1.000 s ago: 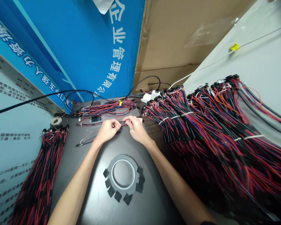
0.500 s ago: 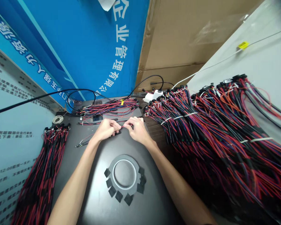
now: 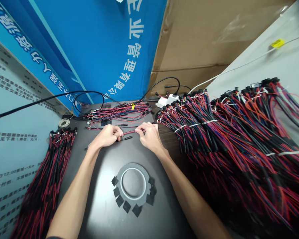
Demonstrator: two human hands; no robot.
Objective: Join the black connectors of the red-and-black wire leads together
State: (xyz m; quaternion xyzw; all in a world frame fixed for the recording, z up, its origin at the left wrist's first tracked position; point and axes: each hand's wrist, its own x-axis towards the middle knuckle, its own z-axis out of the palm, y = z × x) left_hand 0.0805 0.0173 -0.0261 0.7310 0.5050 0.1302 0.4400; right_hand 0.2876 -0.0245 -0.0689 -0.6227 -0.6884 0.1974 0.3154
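Observation:
My left hand (image 3: 110, 135) is closed on one end of a thin red wire (image 3: 129, 132), and my right hand (image 3: 148, 133) pinches the same wire a short way to the right. Between the two hands the wire runs nearly straight. A short black-sleeved cable end (image 3: 126, 137) sticks out under the fingers of my left hand. Just behind the hands, a loose pile of red, blue and black wires (image 3: 114, 113) with a yellow tag lies on the dark grey table (image 3: 107, 196).
A round grey disc (image 3: 133, 183) with black tape pieces around its edge sits nearer me. Large wire bundles (image 3: 229, 132) fill the right side; another bundle (image 3: 46, 176) lies left. White plugs (image 3: 167, 100), a black cable (image 3: 45, 98) and a blue panel (image 3: 102, 43) stand behind.
My hands have moved apart, so a longer stretch of red wire shows between them. The view has shifted slightly.

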